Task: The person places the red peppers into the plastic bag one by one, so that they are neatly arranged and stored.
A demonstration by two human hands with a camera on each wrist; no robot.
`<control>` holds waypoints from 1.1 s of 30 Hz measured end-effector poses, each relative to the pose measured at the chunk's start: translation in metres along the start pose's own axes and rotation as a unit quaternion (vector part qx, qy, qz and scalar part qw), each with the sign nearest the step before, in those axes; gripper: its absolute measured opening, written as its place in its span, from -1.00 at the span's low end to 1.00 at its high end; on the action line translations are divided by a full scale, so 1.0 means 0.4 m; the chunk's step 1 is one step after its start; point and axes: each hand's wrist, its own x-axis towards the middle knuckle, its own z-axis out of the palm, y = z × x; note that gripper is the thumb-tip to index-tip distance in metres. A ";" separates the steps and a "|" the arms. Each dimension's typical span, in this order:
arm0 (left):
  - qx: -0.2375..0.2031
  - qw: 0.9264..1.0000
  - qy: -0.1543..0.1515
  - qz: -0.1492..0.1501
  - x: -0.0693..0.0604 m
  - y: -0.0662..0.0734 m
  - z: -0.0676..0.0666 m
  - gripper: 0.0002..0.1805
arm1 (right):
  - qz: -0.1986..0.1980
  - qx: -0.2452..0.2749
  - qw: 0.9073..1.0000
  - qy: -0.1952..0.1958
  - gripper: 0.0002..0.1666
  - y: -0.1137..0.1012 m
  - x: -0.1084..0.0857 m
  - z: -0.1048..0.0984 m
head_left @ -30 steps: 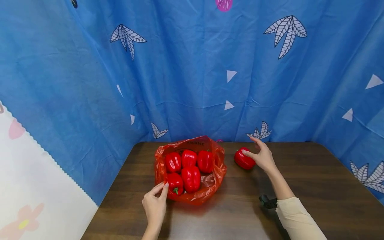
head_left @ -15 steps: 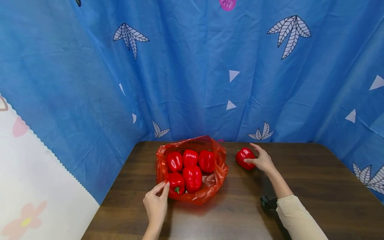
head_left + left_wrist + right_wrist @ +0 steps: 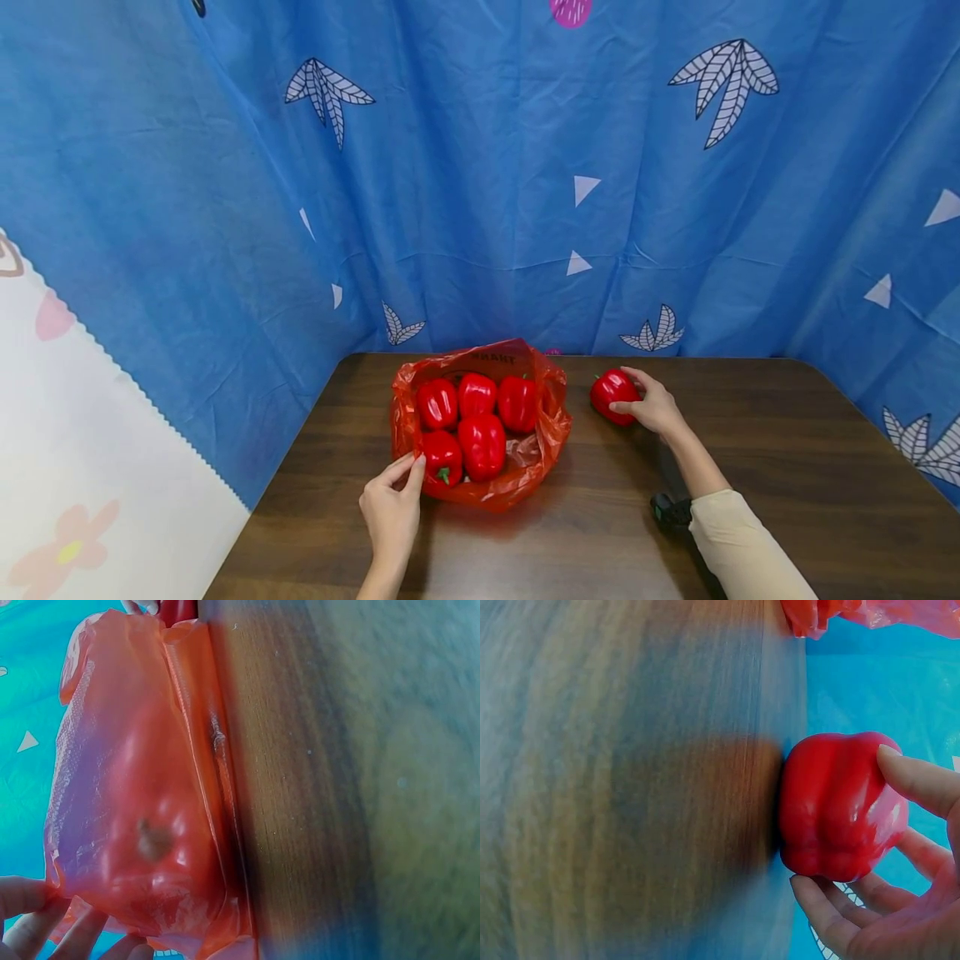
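Observation:
In the head view, my left hand (image 3: 393,510) pinches the near-left rim of a translucent red plastic bag (image 3: 551,446) between thumb and fingers. Inside the open bag lie several red bell peppers (image 3: 482,446); the nearest has a green stem. The left wrist view shows the bag's side (image 3: 142,735), a pepper blurred through the film. To the right of the bag, another red bell pepper (image 3: 840,802) rests on the table. My right hand (image 3: 654,407) grips it, thumb on one side and fingers curled around the other.
The dark wooden table (image 3: 570,533) carries the bag and the loose pepper near its far edge. A blue patterned curtain (image 3: 480,167) hangs behind it. A dark wrist camera (image 3: 670,510) is strapped at the right wrist, beside a cream sleeve (image 3: 742,542).
My right hand has come down and its thumb and fingers have closed around the loose pepper. The left hand keeps its pinch on the bag. The head view has shifted slightly.

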 end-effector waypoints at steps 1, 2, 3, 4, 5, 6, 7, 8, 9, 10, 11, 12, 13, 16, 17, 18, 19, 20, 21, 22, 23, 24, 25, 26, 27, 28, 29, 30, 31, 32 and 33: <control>0.000 1.000 0.000 0.001 0.000 0.000 0.000 -0.89 | 0.000 -0.001 1.000 0.002 -0.06 0.000 0.000 0.000; 0.000 1.000 0.001 0.002 0.001 0.000 0.001 -0.89 | 0.001 -0.002 1.000 0.004 -0.07 0.000 0.000 0.001; 0.001 1.000 0.001 0.003 0.001 -0.001 0.001 -0.89 | 0.001 -0.004 1.000 0.006 -0.07 0.000 0.000 0.001; 0.001 1.000 0.002 0.004 0.001 0.000 0.001 -0.89 | 0.001 -0.006 1.000 0.008 -0.07 0.000 -0.001 0.000; 0.001 1.000 0.002 0.006 0.000 0.000 0.002 -0.89 | 0.002 -0.008 1.000 0.010 -0.06 0.000 -0.001 0.000; 0.001 1.000 0.002 0.006 0.000 0.000 0.002 -0.89 | 0.003 -0.010 1.000 0.012 -0.06 0.000 -0.001 0.001; 0.002 1.000 0.002 0.007 0.000 0.000 0.002 -0.89 | 0.004 -0.012 1.000 0.013 -0.06 0.000 -0.002 0.001; 0.001 1.000 0.002 0.007 0.000 0.000 0.002 -0.89 | 0.004 -0.014 1.000 0.016 -0.06 -0.001 -0.002 0.001; 0.001 1.000 0.002 0.007 0.000 0.000 0.002 -0.89 | 0.004 -0.017 1.000 0.018 -0.06 0.000 -0.002 0.001; 0.001 1.000 0.001 0.007 -0.001 0.000 0.002 -0.89 | 0.004 -0.020 1.000 0.021 -0.06 0.000 -0.003 0.002; 0.001 1.000 0.000 0.008 -0.001 0.001 0.002 -0.89 | 0.005 -0.023 0.999 0.024 -0.06 0.001 -0.003 0.004; 0.001 1.000 0.000 0.008 -0.002 0.001 0.002 -0.89 | 0.005 -0.026 0.999 0.027 -0.06 0.001 -0.003 0.004; 0.001 1.000 -0.001 0.008 -0.002 0.001 0.002 -0.89 | 0.006 -0.029 0.999 0.030 -0.06 0.001 -0.005 0.005; 0.000 1.000 -0.002 0.008 -0.002 0.002 0.002 -0.89 | 0.010 -0.032 0.999 0.040 -0.05 -0.001 -0.010 0.008; 0.000 1.000 -0.002 0.008 -0.003 0.002 0.002 -0.90 | 0.010 -0.032 0.998 0.044 -0.04 -0.004 -0.014 0.007; -0.001 1.000 -0.001 0.008 -0.002 0.002 0.002 -0.90 | 0.011 -0.031 0.998 0.049 -0.04 -0.007 -0.017 0.006; -0.001 1.000 -0.001 0.008 -0.002 0.002 0.002 -0.90 | 0.013 -0.027 0.998 0.054 -0.03 -0.012 -0.022 0.005; -0.001 1.000 0.000 0.008 -0.003 0.002 0.002 -0.90 | 0.012 -0.024 0.998 0.060 -0.03 -0.017 -0.027 0.003; -0.001 1.000 0.000 0.008 -0.002 0.001 0.002 -0.90 | 0.012 -0.021 0.997 0.068 -0.03 -0.024 -0.033 0.001; -0.001 1.000 0.001 0.008 -0.003 0.001 0.002 -0.90 | 0.010 -0.017 0.997 0.075 -0.03 -0.032 -0.039 -0.002; 0.000 1.000 0.001 0.009 -0.002 0.000 0.002 -0.90 | 0.007 -0.013 0.996 0.084 -0.02 -0.042 -0.045 -0.005; 0.000 1.000 0.001 0.008 -0.002 -0.001 0.003 -0.90 | 0.003 -0.007 0.996 0.092 -0.02 -0.052 -0.052 -0.007; 0.000 1.000 0.002 0.009 -0.001 -0.001 0.003 -0.90 | -0.003 -0.002 0.995 0.101 -0.02 -0.063 -0.060 -0.009; 0.000 1.000 0.002 0.008 -0.001 -0.002 0.004 -0.90 | -0.011 0.004 0.994 0.110 -0.02 -0.074 -0.067 -0.011; 0.000 1.000 0.003 0.008 0.000 -0.002 0.004 -0.90 | -0.020 0.012 0.993 0.118 -0.01 -0.088 -0.076 -0.011; -0.001 1.000 0.003 0.008 0.000 -0.002 0.004 -0.90 | -0.029 0.020 0.992 0.124 -0.01 -0.102 -0.084 -0.011; -0.001 1.000 0.003 0.006 0.001 -0.002 0.004 -0.90 | -0.040 0.028 0.990 0.132 -0.01 -0.116 -0.094 -0.009; -0.002 1.000 0.003 0.007 0.001 -0.002 0.004 -0.90 | -0.052 0.036 0.988 0.139 -0.01 -0.130 -0.103 -0.006; -0.001 1.000 0.003 0.007 0.001 -0.002 0.004 -0.90 | -0.062 0.045 0.986 0.145 -0.01 -0.145 -0.113 -0.002; -0.002 1.000 0.002 0.006 0.001 -0.002 0.004 -0.90 | -0.073 0.054 0.984 0.151 -0.02 -0.159 -0.122 0.002; -0.001 1.000 0.002 0.006 0.001 -0.002 0.004 -0.90 | -0.083 0.062 0.983 0.154 -0.03 -0.175 -0.132 0.007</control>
